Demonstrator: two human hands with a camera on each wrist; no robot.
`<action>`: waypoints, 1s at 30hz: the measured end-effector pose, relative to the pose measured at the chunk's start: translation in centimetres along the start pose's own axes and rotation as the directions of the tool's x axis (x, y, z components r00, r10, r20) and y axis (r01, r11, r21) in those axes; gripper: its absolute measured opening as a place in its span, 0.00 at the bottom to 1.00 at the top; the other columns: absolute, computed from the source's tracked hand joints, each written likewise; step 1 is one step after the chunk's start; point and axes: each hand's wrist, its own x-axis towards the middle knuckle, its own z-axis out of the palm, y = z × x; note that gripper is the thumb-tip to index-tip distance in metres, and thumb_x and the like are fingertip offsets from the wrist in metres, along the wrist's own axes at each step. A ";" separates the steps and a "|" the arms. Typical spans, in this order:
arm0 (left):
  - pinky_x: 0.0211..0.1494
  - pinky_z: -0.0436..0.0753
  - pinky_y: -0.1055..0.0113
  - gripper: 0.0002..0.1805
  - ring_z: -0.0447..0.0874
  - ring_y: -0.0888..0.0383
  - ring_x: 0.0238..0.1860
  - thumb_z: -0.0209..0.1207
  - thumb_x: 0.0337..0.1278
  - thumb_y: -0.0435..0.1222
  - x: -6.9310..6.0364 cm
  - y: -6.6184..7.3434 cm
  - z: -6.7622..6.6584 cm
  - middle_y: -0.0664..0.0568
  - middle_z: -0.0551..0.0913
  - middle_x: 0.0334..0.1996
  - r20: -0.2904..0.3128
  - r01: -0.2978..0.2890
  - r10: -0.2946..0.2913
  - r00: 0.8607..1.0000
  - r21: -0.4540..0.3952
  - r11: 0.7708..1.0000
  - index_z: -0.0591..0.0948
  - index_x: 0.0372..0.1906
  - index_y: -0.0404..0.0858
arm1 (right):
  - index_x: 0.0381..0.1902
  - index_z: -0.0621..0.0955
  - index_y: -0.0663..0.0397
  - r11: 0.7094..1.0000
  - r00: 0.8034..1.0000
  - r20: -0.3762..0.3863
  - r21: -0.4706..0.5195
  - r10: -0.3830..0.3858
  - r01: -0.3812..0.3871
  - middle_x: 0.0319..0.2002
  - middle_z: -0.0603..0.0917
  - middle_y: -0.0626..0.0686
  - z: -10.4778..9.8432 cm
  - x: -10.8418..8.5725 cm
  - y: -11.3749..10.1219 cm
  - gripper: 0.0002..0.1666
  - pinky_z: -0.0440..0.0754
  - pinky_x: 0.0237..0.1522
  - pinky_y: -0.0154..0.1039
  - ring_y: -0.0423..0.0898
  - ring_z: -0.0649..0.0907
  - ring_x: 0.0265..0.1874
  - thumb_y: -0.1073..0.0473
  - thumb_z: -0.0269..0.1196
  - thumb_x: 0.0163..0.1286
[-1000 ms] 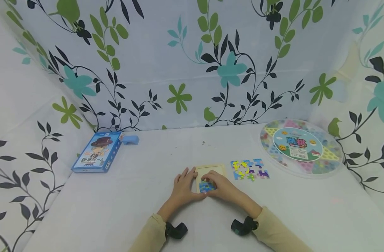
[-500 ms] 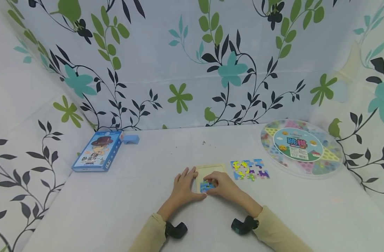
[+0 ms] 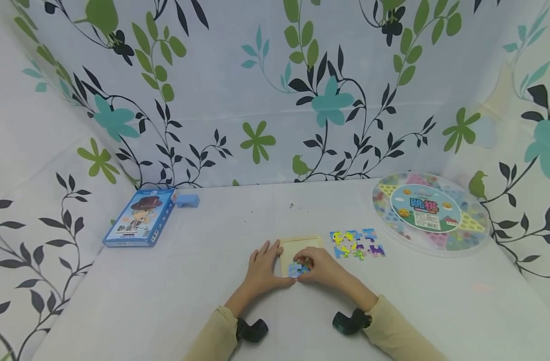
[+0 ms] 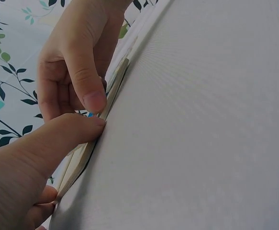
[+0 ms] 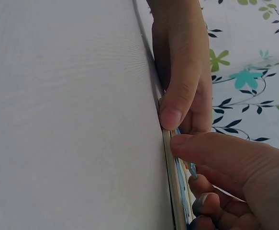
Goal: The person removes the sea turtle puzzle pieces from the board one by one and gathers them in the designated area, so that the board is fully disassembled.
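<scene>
A shallow wooden puzzle tray lies on the white table in front of the person. The left hand holds it, with fingers along the left side and the thumb on the near edge. Joined blue jigsaw pieces sit in the tray's near part, partly covered by the right hand. That hand pinches a jigsaw piece between thumb and fingers, seen edge-on in the right wrist view. In the left wrist view, the two thumbs nearly meet at the tray's near edge.
Several loose jigsaw pieces lie right of the tray. Farther right is a round board-game case. At the back left stand a blue game box and a small blue block. A patterned cloth hangs behind.
The blue pieces in the tray have shifted slightly right and nearer under the right hand's fingers. The left hand stays in place on the tray.
</scene>
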 end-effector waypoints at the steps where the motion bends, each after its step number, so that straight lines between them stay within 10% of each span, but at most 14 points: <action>1: 0.60 0.47 0.45 0.46 0.50 0.44 0.65 0.68 0.32 0.53 0.0 0.0 0.0 0.44 0.62 0.63 -0.001 -0.001 0.001 1.000 0.001 1.000 0.67 0.59 0.34 | 0.40 0.79 0.60 1.000 1.000 0.001 -0.004 0.004 -0.004 0.29 0.75 0.46 -0.1 0.0 0.0 0.23 0.70 0.22 0.31 0.36 0.69 0.20 0.63 0.72 0.44; 18: 0.61 0.48 0.45 0.47 0.50 0.45 0.65 0.67 0.31 0.56 0.3 -0.2 0.1 0.45 0.61 0.63 0.008 0.011 -0.011 1.000 0.035 0.999 0.67 0.59 0.36 | 0.40 0.80 0.60 0.998 0.999 -0.019 -0.060 0.037 -0.038 0.27 0.74 0.45 -1.4 -0.8 -0.4 0.21 0.71 0.22 0.30 0.38 0.70 0.21 0.62 0.72 0.45; 30: 0.61 0.47 0.46 0.49 0.49 0.45 0.65 0.67 0.30 0.56 0.2 0.2 0.1 0.46 0.61 0.64 0.025 0.045 -0.046 0.999 0.042 0.998 0.65 0.62 0.36 | 0.41 0.80 0.57 0.990 0.996 -0.069 -0.133 -0.050 0.041 0.29 0.73 0.43 -4.9 -5.0 1.7 0.21 0.67 0.20 0.29 0.33 0.64 0.19 0.64 0.71 0.46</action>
